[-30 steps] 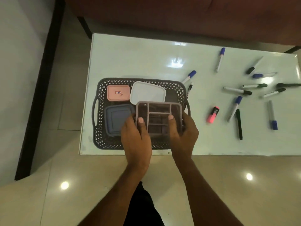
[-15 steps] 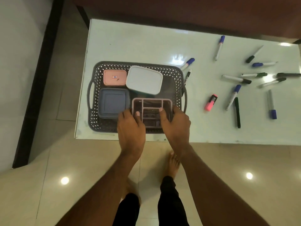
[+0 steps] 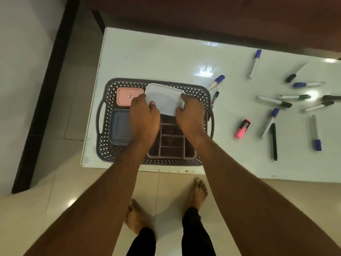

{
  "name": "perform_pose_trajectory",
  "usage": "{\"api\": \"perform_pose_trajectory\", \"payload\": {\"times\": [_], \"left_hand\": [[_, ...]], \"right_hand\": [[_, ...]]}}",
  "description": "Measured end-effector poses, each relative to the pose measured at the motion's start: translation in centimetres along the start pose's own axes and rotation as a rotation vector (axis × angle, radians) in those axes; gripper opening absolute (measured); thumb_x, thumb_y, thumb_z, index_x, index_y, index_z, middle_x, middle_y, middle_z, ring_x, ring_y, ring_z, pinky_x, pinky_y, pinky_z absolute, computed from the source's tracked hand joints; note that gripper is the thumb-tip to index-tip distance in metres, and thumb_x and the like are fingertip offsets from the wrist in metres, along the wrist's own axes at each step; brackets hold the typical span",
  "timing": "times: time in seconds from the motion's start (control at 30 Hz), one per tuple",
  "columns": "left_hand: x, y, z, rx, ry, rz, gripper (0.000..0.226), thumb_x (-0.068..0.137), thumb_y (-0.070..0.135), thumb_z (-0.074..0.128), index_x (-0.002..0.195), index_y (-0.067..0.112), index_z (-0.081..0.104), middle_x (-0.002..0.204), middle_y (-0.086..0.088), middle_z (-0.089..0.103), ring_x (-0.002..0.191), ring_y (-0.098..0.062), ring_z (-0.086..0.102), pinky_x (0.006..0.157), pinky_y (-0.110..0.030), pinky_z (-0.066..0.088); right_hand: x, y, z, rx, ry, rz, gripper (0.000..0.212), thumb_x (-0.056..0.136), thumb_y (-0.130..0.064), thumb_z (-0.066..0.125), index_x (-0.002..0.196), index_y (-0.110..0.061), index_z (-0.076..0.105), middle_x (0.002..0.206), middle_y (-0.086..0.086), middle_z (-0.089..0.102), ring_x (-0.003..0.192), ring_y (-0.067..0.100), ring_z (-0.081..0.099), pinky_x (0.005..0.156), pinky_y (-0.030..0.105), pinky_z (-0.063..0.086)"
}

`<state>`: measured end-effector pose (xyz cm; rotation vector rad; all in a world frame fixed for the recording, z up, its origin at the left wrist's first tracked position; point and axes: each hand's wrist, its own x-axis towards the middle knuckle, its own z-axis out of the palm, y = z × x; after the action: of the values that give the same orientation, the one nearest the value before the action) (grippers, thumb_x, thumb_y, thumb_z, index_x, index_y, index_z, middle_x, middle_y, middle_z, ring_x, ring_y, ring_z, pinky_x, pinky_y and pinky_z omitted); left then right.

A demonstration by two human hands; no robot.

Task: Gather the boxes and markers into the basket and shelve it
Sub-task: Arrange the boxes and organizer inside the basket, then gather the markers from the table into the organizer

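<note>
A dark perforated basket (image 3: 108, 148) sits at the table's near left corner. Inside it lie a pink box (image 3: 126, 96), a blue-grey lidded box (image 3: 120, 127), a brown divided box (image 3: 172, 143) and a white box (image 3: 165, 98). My left hand (image 3: 144, 118) and my right hand (image 3: 190, 115) both grip the white box by its sides, at the basket's far middle. Several markers, such as a blue-capped one (image 3: 215, 82), a black one (image 3: 273, 141) and a pink highlighter (image 3: 242, 128), lie loose on the table to the right.
The white glossy table (image 3: 156, 58) ends just in front of my bare feet (image 3: 200, 189). A dark red sofa (image 3: 221, 13) runs behind the table. Tiled floor and a dark wall base lie to the left.
Both hands set the brown divided box down in the basket's near right part, let go of it, and moved forward onto the white box.
</note>
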<state>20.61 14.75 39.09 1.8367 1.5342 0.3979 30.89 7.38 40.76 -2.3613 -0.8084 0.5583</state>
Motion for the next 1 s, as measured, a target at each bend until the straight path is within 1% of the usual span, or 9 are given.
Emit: {"api": "perform_pose_trajectory", "payload": {"times": [0.2,0.37,0.47,0.57,0.7,0.73,0.83,0.93,1.0], "left_hand": [[-0.7,-0.1,0.5,-0.047,0.080,-0.036,0.038,0.103,0.015,0.053,0.139,0.001,0.053,0.133,-0.014,0.059,0.124,-0.027,0.055,0.098,-0.027,0.042],[-0.6,0.4,0.8,-0.025,0.116,-0.048,0.035,0.102,0.014,0.054,0.134,0.001,0.055,0.129,-0.014,0.059,0.120,-0.026,0.056,0.092,-0.023,0.038],[-0.6,1.2,1.0,0.006,0.178,-0.034,0.035,0.101,0.015,0.054,0.133,0.003,0.055,0.130,-0.013,0.058,0.121,-0.025,0.055,0.094,-0.028,0.043],[-0.4,3.1,1.5,-0.004,0.249,0.027,0.035,0.099,0.014,0.054,0.133,0.004,0.055,0.130,-0.012,0.059,0.123,-0.025,0.055,0.101,-0.032,0.044],[0.1,7.8,3.2,-0.006,0.281,0.163,0.034,0.098,0.011,0.051,0.130,0.005,0.056,0.127,-0.011,0.061,0.118,-0.024,0.056,0.097,-0.024,0.041],[0.3,9.2,4.0,-0.005,0.275,0.193,0.033,0.098,0.011,0.051,0.130,0.005,0.057,0.126,-0.010,0.061,0.117,-0.023,0.057,0.095,-0.022,0.040],[0.8,13.3,6.8,0.005,0.198,0.264,0.031,0.101,0.012,0.055,0.131,0.010,0.058,0.128,-0.006,0.062,0.120,-0.018,0.058,0.098,-0.019,0.042],[1.9,16.1,10.6,0.093,0.022,0.346,0.032,0.100,0.018,0.062,0.131,0.011,0.058,0.129,-0.005,0.063,0.120,-0.018,0.060,0.097,-0.020,0.045],[2.8,17.0,13.0,0.203,-0.105,0.394,0.032,0.099,0.021,0.064,0.128,0.008,0.058,0.128,-0.008,0.063,0.118,-0.021,0.060,0.096,-0.026,0.048]], "right_hand": [[0.8,-0.1,0.3,0.017,-0.030,-0.012,0.041,0.097,-0.002,0.060,0.137,-0.006,0.061,0.130,0.011,0.069,0.119,0.025,0.064,0.094,0.016,0.036],[0.6,0.1,-0.1,0.052,-0.015,-0.067,0.041,0.094,-0.004,0.062,0.135,-0.009,0.062,0.125,0.009,0.070,0.117,0.024,0.064,0.102,0.032,0.052],[0.9,0.2,-0.6,0.090,-0.005,-0.085,0.039,0.093,-0.007,0.062,0.132,-0.012,0.065,0.117,0.007,0.072,0.108,0.022,0.067,0.099,0.033,0.056],[1.7,0.6,-2.1,0.111,0.114,-0.121,0.029,0.093,-0.007,0.060,0.120,-0.010,0.071,0.107,0.006,0.074,0.099,0.022,0.068,0.095,0.034,0.055],[3.2,2.1,-5.5,0.170,0.268,-0.049,0.023,0.095,-0.011,0.059,0.113,-0.011,0.073,0.103,0.002,0.076,0.091,0.019,0.070,0.089,0.025,0.049],[3.7,2.8,-6.4,0.175,0.298,-0.020,0.022,0.094,-0.011,0.059,0.110,-0.011,0.074,0.101,0.002,0.077,0.089,0.019,0.070,0.087,0.024,0.049],[5.6,5.3,-8.7,0.119,0.296,0.114,0.014,0.093,-0.011,0.059,0.094,-0.012,0.073,0.088,0.000,0.074,0.068,0.006,0.059,0.069,0.001,0.036],[7.9,8.3,-9.7,0.006,0.136,0.304,0.034,0.092,-0.015,0.061,0.061,-0.016,0.048,0.056,-0.005,0.047,0.046,0.011,0.035,0.046,0.014,0.029],[9.0,9.7,-9.3,0.025,0.031,0.374,0.049,0.090,-0.024,0.066,0.054,-0.019,0.034,0.050,-0.006,0.032,0.043,0.013,0.027,0.046,0.020,0.022]]}}
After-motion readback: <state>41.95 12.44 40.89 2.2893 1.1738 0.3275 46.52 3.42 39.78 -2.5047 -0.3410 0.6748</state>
